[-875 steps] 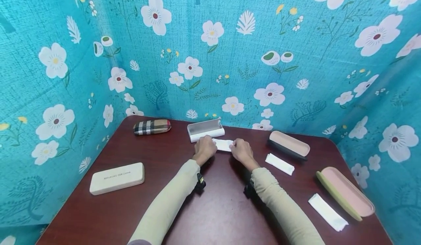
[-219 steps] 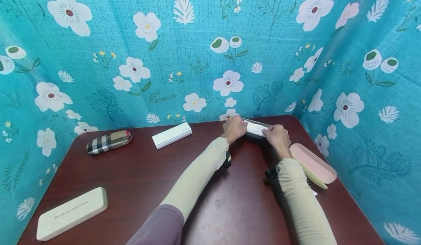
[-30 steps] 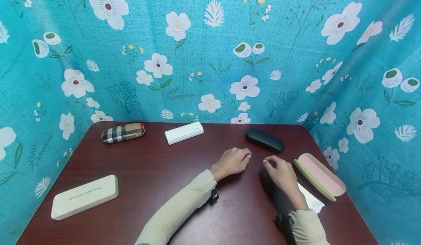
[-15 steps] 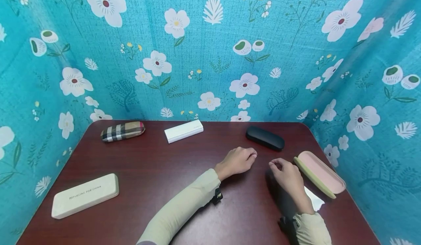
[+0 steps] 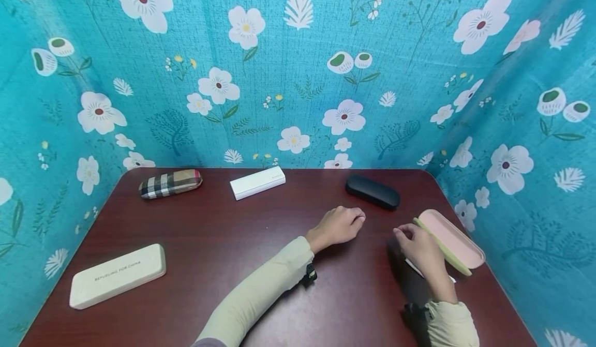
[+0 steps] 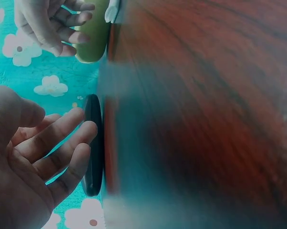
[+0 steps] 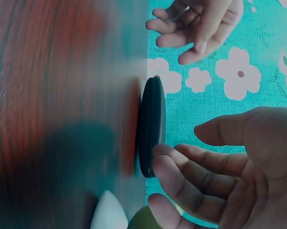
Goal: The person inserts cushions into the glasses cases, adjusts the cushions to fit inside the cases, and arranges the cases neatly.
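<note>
My right hand (image 5: 421, 249) hovers over a folded white cloth (image 5: 412, 267), mostly covering it in the head view. Its fingers are loosely bent with nothing between them, as the right wrist view shows. Beside it lies an opened glasses case (image 5: 453, 241), green outside and pink inside. My left hand (image 5: 340, 225) is held above the table, fingers relaxed and apart in the left wrist view, holding nothing. Beyond it lies a closed black glasses case (image 5: 372, 192), which also appears upright between the two hands in the right wrist view (image 7: 152, 126).
A closed white case (image 5: 257, 183) lies at the back middle of the dark red table (image 5: 223, 233). To its left is a plaid case (image 5: 170, 183). A cream case (image 5: 118, 275) with lettering lies at the front left. A floral curtain (image 5: 279, 78) stands behind the table.
Earlier both hands held a white cloth by the open white case, then one in the black case; both cases are now closed. Lately the right hand moved right, over the remaining cloth.
</note>
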